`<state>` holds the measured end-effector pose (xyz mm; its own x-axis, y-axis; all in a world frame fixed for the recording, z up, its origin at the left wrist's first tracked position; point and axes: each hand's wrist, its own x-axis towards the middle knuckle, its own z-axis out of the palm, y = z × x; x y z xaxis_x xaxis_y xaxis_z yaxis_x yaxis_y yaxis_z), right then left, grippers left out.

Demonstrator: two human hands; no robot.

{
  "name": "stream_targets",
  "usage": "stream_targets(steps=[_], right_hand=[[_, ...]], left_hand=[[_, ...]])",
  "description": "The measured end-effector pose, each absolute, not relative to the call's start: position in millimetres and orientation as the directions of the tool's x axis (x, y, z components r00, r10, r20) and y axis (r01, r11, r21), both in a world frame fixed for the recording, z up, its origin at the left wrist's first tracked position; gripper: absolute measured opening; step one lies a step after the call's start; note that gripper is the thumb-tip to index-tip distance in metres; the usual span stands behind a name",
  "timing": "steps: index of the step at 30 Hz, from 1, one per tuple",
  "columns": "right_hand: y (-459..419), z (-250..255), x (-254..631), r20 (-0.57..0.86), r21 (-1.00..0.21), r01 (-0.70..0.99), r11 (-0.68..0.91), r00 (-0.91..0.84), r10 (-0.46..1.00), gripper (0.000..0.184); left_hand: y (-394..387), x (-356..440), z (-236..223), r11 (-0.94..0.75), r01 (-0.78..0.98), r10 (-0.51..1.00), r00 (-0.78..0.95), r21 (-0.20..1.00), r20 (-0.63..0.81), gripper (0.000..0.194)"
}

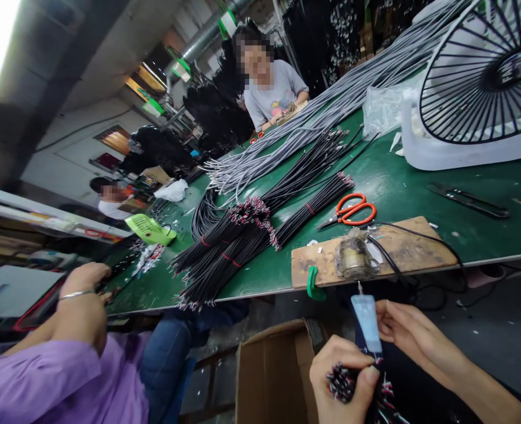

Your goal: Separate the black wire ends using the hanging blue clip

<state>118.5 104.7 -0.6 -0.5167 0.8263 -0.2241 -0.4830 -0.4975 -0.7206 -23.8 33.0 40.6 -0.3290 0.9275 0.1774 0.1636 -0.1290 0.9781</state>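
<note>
My left hand (342, 380) is closed round a bundle of black wires (344, 383) with red and white stripped tips, low in the view below the table edge. My right hand (408, 333) pinches a light blue soldering iron handle (366, 321), its tip pointing up toward a wooden board (412, 250) clamped to the green table (388, 182). A grimy solder holder (352, 256) sits on that board.
Bundles of black wires (242, 235), grey cables (331, 109), orange-handled scissors (352, 211), black shears (467, 199) and a white fan (476, 88) lie on the table. An open cardboard box (273, 371) stands below. A person in purple (66, 365) works at my left; two others sit farther back.
</note>
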Motion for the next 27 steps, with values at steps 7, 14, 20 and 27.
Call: stream_targets(steps=[7,14,20,27], right_hand=[[97.0,20.7,130.8,-0.034,-0.984,-0.130,-0.123,-0.541,0.841,0.019],[96.6,36.2,128.1,0.082,-0.992,0.029,0.121,-0.584,0.807,0.016],[94.9,15.7,136.8,-0.003,-0.999,0.030,0.018,-0.582,0.813,0.022],[86.8,14.0,139.5,-0.035,-0.999,0.020,-0.029,-0.553,0.832,0.023]], left_hand=[[5.1,-9.0,13.8,0.184,0.041,0.859,-0.492,0.982,-0.140,0.032],[7.8,1.5,5.2,0.168,0.008,0.884,-0.443,0.986,-0.147,0.036],[-2.0,3.4,-8.5,0.171,-0.166,0.733,-0.637,0.971,-0.238,0.040],[-7.1,-2.7,-20.1,0.209,-0.262,0.736,-0.592,0.942,-0.328,0.039]])
